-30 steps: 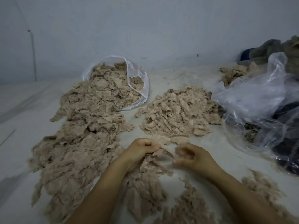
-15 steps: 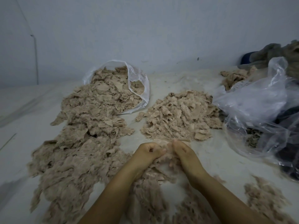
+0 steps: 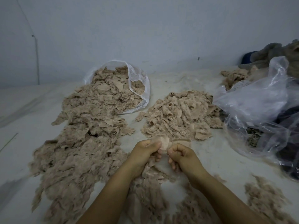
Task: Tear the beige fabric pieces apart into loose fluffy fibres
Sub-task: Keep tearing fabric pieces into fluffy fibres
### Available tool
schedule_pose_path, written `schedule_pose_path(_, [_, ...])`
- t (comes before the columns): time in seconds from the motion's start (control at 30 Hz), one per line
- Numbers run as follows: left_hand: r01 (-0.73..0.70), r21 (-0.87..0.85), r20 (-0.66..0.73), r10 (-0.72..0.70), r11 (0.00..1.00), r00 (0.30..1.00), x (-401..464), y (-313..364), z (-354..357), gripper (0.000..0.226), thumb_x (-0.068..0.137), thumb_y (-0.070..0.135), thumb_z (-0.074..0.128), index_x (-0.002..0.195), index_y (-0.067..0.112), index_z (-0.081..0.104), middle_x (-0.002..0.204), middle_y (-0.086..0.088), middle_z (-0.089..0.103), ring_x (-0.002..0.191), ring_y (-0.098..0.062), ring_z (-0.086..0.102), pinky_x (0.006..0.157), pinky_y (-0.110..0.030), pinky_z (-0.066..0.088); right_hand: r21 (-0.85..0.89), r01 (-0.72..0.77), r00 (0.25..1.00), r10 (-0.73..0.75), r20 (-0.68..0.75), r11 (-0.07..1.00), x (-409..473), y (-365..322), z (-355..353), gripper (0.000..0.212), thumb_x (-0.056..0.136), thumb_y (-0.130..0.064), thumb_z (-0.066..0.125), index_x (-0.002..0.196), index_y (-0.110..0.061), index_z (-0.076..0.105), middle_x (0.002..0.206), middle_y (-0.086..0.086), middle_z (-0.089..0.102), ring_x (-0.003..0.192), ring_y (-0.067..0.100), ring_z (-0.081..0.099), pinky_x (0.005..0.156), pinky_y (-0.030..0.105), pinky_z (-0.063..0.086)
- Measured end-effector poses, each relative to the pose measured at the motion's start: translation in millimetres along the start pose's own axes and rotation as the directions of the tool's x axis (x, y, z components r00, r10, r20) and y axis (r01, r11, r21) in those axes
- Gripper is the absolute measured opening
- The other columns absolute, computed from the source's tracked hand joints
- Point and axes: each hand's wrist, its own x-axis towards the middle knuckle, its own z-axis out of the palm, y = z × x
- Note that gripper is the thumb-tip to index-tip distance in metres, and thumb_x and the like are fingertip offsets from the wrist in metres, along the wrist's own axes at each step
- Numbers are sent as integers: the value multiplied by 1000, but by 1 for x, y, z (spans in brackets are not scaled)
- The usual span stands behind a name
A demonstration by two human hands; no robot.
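Both hands meet at lower centre of the frame: the left hand [image 3: 146,151] and the right hand [image 3: 181,155] each have fingers curled tight on one small scrap [image 3: 164,143] of beige fabric, pinched between them just above the knuckles. A second ago the hands were apart, with a strip stretched thin between them; half a second ago they had closed in together, and now they sit knuckle to knuckle with a fresh grip. I judge that one pull has finished and the next is being set up on the same scrap, or on a new one; the fabric is blurred at the fingertips, so which one is unclear.

Torn fluff [image 3: 150,191] lies under the wrists and trails to the bottom edge. Whole pieces wait in the centre pile [image 3: 182,117] just beyond the hands. A bigger heap [image 3: 84,143] runs down the left from a clear bag [image 3: 139,81] at upper centre-left. A crumpled plastic sheet [image 3: 262,101] fills the right side. Much stock is left to tear.
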Motion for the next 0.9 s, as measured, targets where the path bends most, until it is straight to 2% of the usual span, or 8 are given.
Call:
schedule_pose_path(0.17, [48, -49, -1, -48, 998, 999, 0, 4, 6, 18, 87, 17, 62, 78, 2, 66, 72, -11, 66, 66, -19, 63, 59, -24, 50, 46, -48, 998, 46, 52, 998, -4, -1, 4, 46, 76, -47, 66, 94, -5, 63, 74, 4, 69, 58, 12, 59, 54, 23, 47])
schedule_pose_path(0.27, [122, -158, 61, -114, 980, 992, -4, 6, 16, 23, 86, 17, 62, 82, -5, 65, 67, -14, 65, 49, -18, 59, 47, -23, 47, 249, -94, 994, 75, 84, 964, -4, 1, 12, 30, 75, -23, 75, 93, 0, 67, 73, 15, 68, 61, 19, 64, 58, 26, 52])
schedule_pose_path(0.33, [136, -158, 75, -126, 978, 989, -5, 5, 20, 24, 87, 14, 61, 91, -9, 63, 62, -11, 61, 42, -13, 52, 43, -21, 43, 343, -90, 994, 64, 86, 935, -2, 2, 14, 6, 82, -5, 69, 82, 1, 70, 65, 15, 64, 57, 19, 62, 55, 26, 52])
schedule_pose_path(0.37, [131, -158, 74, -120, 979, 990, -5, 5, 22, 21, 87, 12, 61, 91, -8, 63, 58, -8, 60, 41, -13, 50, 43, -20, 43, 341, -89, 995, 68, 72, 936, 0, 3, 13, 8, 84, 0, 65, 78, 1, 70, 63, 15, 63, 56, 19, 61, 56, 28, 52])
schedule_pose_path(0.6, [100, -215, -45, -112, 971, 993, 2, 6, 16, 14, 86, 10, 63, 81, -2, 67, 72, -15, 67, 65, -25, 65, 63, -29, 52, 194, -113, 991, 97, 94, 974, 0, 8, 2, 24, 87, -7, 62, 64, -10, 61, 58, 6, 54, 51, 12, 48, 53, 23, 40])
schedule_pose_path(0.7, [132, -252, -73, -155, 959, 985, 3, 4, 20, 14, 85, 7, 62, 77, -3, 69, 64, -15, 66, 53, -23, 64, 47, -24, 51, 113, -115, 989, 103, 108, 987, 0, 9, 4, 29, 87, -17, 66, 59, -10, 60, 52, 3, 53, 45, 9, 46, 49, 20, 39])
schedule_pose_path(0.83, [94, -325, -301, -197, 941, 933, 16, 4, 3, 10, 88, 15, 63, 90, 6, 67, 84, -8, 68, 76, -18, 64, 61, -26, 51, -113, -105, 993, 110, 37, 988, -9, 9, -1, 17, 85, -9, 69, 69, -7, 68, 49, -3, 59, 41, 4, 48, 44, 15, 39])
schedule_pose_path(0.9, [105, -289, -313, -197, 952, 929, 20, 8, -8, 9, 86, 16, 66, 88, 8, 67, 84, -6, 69, 78, -19, 64, 66, -27, 52, -297, -81, 996, 87, 9, 951, -10, 5, -17, 8, 84, -9, 70, 77, -9, 72, 65, -2, 66, 58, 9, 58, 57, 22, 48])
